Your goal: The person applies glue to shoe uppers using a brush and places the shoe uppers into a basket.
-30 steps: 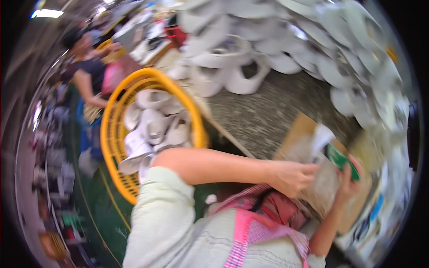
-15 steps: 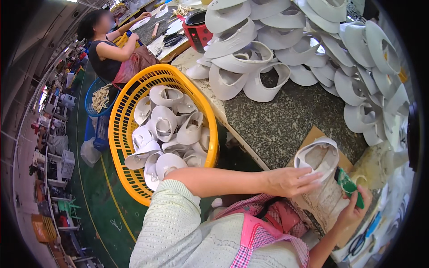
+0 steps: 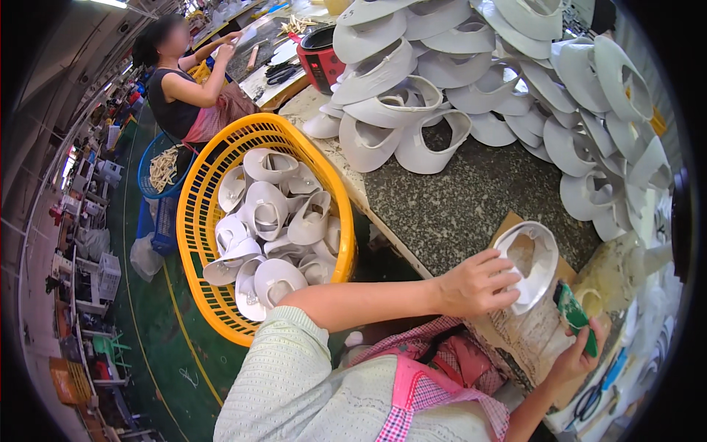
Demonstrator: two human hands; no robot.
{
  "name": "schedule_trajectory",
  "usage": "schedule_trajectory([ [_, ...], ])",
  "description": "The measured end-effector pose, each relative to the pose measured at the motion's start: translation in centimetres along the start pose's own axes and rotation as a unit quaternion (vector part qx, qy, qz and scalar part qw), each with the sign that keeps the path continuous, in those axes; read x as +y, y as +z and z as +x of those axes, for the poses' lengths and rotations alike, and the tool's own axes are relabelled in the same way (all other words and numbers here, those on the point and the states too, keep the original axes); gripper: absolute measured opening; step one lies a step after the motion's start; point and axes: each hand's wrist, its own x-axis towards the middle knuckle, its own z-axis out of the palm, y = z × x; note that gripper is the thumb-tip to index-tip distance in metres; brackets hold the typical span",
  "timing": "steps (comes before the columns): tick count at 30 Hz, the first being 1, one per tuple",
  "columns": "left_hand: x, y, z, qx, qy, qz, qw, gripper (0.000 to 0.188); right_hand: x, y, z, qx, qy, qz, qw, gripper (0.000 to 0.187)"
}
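My left hand [image 3: 477,286] reaches across from the left and grips the near-left edge of a white shoe upper [image 3: 546,267], an open ring shape tilted over the bench. My right hand [image 3: 582,355] is closed round the handle of a green brush [image 3: 574,313], stained with whitish smears. The brush's dark end points up and away, close to the upper's right side but apart from it. Under both hands lies a worn, glue-stained board [image 3: 526,342].
White uppers are stacked high on the speckled bench [image 3: 449,202] at the back and right. On my left stands a yellow basket [image 3: 193,247] of uppers. A co-worker [image 3: 180,85] sits at the far left near a red pot [image 3: 318,60]. Scissors [image 3: 589,403] lie at lower right.
My left hand has turned the upper more upright and moved it slightly. The brush in my right hand shifted a little. The co-worker's arms have drawn together.
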Motion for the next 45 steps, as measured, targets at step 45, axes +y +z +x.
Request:
schedule_trajectory([
  [45, 2.7, 3.9, 3.3, -0.171, 0.132, 0.016, 0.976, 0.013, -0.3, 3.6, 2.1, -0.115, 0.091, 0.003, 0.989, 0.009],
])
